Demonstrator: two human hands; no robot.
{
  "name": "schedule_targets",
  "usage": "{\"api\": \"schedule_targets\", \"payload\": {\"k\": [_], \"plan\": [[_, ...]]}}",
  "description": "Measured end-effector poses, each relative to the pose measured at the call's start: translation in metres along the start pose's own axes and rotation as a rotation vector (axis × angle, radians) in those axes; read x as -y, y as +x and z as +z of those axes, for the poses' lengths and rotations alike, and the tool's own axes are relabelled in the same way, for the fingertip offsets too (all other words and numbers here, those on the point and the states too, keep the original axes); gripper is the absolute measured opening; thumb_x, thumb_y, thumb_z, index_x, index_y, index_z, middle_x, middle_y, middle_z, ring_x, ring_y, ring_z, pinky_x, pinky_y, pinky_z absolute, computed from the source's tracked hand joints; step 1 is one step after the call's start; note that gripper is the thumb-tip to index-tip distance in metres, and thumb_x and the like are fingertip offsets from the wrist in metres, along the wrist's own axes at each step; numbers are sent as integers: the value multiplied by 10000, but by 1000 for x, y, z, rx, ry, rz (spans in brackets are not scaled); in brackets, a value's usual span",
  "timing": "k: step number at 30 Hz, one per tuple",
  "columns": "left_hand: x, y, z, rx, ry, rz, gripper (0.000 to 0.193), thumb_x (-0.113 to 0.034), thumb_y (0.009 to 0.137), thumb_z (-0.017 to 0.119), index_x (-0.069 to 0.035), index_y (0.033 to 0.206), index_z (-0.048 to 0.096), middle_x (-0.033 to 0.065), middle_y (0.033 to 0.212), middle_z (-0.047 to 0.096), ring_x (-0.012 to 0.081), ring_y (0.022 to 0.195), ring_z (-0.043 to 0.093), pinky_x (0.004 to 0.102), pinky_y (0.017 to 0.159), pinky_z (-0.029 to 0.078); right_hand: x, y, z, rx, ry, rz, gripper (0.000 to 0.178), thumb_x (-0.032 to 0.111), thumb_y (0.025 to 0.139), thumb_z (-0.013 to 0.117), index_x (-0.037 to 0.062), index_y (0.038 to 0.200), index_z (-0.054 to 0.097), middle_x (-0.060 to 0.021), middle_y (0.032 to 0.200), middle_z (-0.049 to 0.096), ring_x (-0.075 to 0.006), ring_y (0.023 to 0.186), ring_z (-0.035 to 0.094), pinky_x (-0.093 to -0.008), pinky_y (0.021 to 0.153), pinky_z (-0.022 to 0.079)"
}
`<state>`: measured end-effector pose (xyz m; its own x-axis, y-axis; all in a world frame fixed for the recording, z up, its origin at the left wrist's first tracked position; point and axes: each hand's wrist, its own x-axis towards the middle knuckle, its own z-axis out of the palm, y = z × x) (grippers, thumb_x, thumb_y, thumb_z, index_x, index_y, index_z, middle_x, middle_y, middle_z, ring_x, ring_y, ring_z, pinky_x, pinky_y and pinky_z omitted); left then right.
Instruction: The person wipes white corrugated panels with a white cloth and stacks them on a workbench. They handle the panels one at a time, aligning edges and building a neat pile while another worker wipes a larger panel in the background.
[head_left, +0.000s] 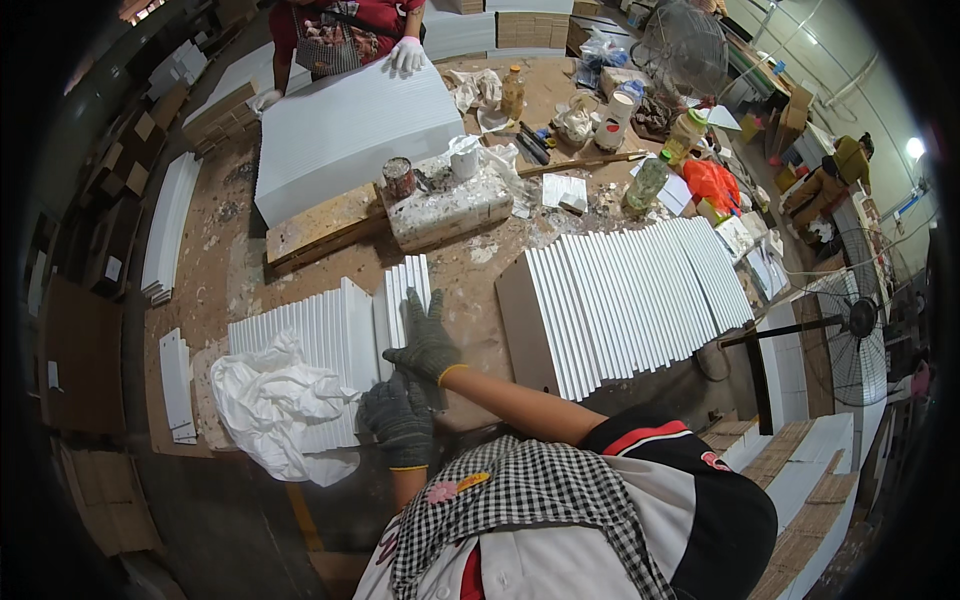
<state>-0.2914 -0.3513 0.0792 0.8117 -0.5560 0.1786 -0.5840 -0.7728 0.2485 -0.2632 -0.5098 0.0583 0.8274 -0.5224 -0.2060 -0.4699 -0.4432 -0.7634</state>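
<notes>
Both of my hands wear dark grey knit gloves with yellow cuffs. My right hand lies on a small group of white panels standing on edge, its fingers and thumb spread apart. Just below it, at the near end of these panels, my left hand is closed, its fingers curled against the panel ends; part of its grip is hidden. To the left stands a longer row of white panels, partly covered by a crumpled white cloth. Another row of upright white panels stands to the right of my hands.
A wooden beam and a paint-stained block lie beyond my hands. Jars, including a green-lidded one, and rags clutter the far right. Across the table, a white-gloved person touches a large panel stack. A fan stands right.
</notes>
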Motion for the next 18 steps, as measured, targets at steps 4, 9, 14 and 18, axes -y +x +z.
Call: {"api": "schedule_targets", "payload": {"k": [4,9,14,18], "plan": [[9,-1,9,-28,48,-107,386,-258,967,624,-42,1286,647,221,1044,714,413,992,679,562,899,523,28,1,5,131,-100,74,1248,416,755,893,92,1701,146,-448,1681,32,-598,1347,527,-527,1142,493],[25,-5,17,-18,-102,-163,454,-302,1016,606,-21,1374,613,246,1147,719,443,1066,677,543,950,528,29,13,9,143,-121,-31,1238,404,751,893,69,1692,162,-458,1661,110,-621,1372,489,-553,1158,466],[35,-6,39,39,-779,-179,631,-410,1065,587,-10,1544,490,244,1433,642,419,1315,612,502,1136,461,-44,20,2,-6,212,126,1185,382,704,915,115,1659,267,-387,1543,395,-520,1402,513,-502,1183,448],[52,-6,85,84,-524,-163,620,-436,1072,560,13,1498,538,279,1536,538,457,1427,493,512,1206,385,-70,26,8,-45,151,62,1205,461,713,908,118,1667,257,-345,1554,421,-495,1427,493,-504,1184,446]]}}
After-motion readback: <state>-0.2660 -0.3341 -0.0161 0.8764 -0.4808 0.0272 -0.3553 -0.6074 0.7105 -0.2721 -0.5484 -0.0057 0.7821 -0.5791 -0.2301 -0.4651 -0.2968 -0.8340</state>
